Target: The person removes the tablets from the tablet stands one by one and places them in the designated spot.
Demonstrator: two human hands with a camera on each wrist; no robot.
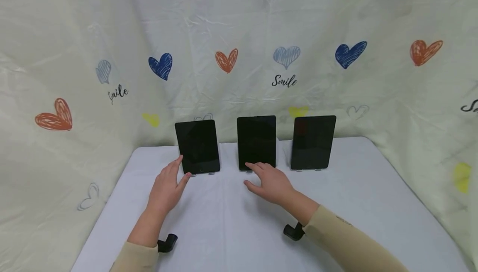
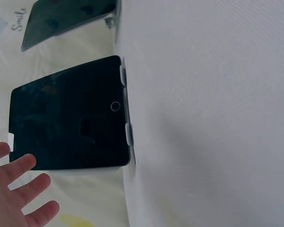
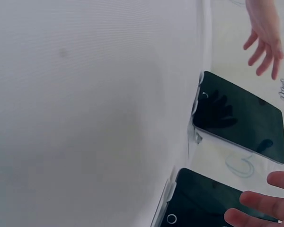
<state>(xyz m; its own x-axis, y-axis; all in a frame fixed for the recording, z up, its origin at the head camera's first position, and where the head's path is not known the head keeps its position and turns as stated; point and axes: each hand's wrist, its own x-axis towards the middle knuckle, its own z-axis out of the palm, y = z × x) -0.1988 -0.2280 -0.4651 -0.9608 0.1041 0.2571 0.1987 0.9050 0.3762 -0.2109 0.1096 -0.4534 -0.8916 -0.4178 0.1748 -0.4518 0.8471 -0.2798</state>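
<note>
We read a clock midway between left hand at 9 and right hand at 3, with 12 at the far edge of the white table. Left tablet stands propped at 11, middle tablet between 1 and 2, right tablet just past 2, all with dark screens. Both hands are wide, fingers spread, gripping nothing. Step in hand, as we judge it: hands poised at the left and middle tablets; arriving or leaving, we cannot say. A grasp from here would call for closing thumb and fingers on a tablet's edges, without tipping it off the clear stand lips. Uncertain: left fingertips overlap the left tablet's edge and right fingertips cover the middle one's lower part, but contact is unconfirmed. The left wrist view hides that thumb and cuts off the middle tablet; the right wrist view crops its own hand and omits the right tablet. Stand backs are mostly hidden.
</note>
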